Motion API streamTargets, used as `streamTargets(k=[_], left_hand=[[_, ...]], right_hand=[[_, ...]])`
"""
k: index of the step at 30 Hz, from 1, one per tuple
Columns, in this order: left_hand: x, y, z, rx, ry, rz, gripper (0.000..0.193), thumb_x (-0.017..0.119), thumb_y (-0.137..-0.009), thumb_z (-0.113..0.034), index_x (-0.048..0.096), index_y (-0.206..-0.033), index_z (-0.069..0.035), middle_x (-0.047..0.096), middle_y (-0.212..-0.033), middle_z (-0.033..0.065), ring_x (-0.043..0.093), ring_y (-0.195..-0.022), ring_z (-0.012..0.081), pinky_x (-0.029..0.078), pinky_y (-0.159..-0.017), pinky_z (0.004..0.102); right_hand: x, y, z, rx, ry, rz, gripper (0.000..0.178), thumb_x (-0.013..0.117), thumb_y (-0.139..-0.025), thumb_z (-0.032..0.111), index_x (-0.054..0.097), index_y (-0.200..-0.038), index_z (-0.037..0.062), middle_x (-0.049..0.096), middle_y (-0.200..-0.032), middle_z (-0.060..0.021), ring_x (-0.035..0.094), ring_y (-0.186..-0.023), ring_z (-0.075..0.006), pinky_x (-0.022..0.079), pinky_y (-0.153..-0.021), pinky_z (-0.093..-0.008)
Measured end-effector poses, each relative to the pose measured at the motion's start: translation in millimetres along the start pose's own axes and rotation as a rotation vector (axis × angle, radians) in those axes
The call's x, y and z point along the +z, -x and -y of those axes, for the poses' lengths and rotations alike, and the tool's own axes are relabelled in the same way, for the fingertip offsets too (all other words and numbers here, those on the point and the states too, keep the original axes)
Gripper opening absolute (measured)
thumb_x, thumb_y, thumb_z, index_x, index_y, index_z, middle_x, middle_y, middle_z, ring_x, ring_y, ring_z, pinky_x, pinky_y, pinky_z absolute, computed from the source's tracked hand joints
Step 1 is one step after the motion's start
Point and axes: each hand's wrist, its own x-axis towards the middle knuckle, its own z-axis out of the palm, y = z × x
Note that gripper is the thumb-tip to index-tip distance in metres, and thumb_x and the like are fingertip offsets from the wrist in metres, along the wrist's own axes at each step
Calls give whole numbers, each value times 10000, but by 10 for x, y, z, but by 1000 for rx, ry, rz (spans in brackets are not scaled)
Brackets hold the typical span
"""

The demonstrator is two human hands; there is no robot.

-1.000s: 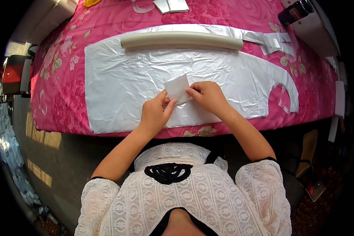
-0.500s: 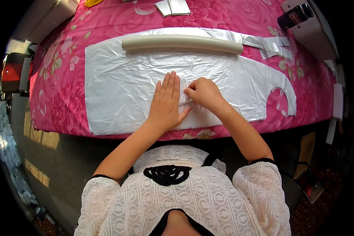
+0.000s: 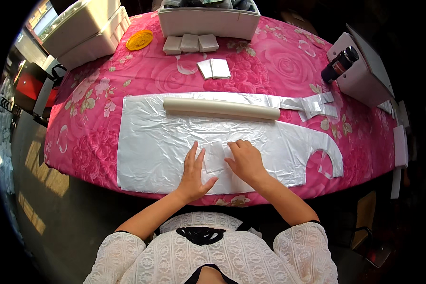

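A shiny white plastic apron (image 3: 146, 146) lies spread and creased across the table, its curved neck loop at the right. On it, between my hands, rests a small folded white plastic piece (image 3: 215, 158). My left hand (image 3: 192, 175) is open at that piece's left edge, fingers stretched and thumb apart. At the right edge, my right hand (image 3: 248, 163) has bent fingers and its thumb apart from them, touching the plastic; nothing shows gripped. Beyond my hands, a long pale roller tube (image 3: 222, 108) lies across the apron's far part.
A pink floral cloth (image 3: 146, 73) covers the table. Small folded white packets (image 3: 220, 68) lie behind the apron, with more near a white foam box (image 3: 208, 22). A yellow disc (image 3: 139, 40) sits at far left. At right, a dark bottle (image 3: 340, 65) leans by a white box (image 3: 359, 75).
The view has tilted up, showing more of the table's far side. My right hand's pinch has loosened, and my left hand's fingers have spread, uncovering more of the folded piece.
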Motion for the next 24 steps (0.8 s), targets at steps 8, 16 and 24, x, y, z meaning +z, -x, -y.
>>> streamTargets(k=[8,16,24], left_hand=[[-492,1089,0,-1242,1025,310,348,518,-903,-253,536,-1098,35,611,-1013,132,605,-886,183,497,-760,285],[-850,1122,128,-947,177,591,237,597,-800,-164,600,-992,-25,634,-922,124,608,-809,129,494,-700,295],[-1394,-306,-620,117,356,118,349,671,-733,-180,611,-1044,-33,598,-1088,157,594,-943,277,453,-815,362]], right_hand=[[929,-59,666,-297,-182,46,602,446,-872,409,333,-1342,50,214,-1418,-223,168,-1332,-355,122,-1079,-455],[795,196,1122,-650,-319,398,344,555,-804,220,541,-1107,58,292,-1380,-207,169,-1325,-372,148,-1070,-491],[-92,-1122,-81,-122,-656,-96,71,633,-781,93,631,-834,46,615,-807,-70,560,-797,-201,440,-731,-316]])
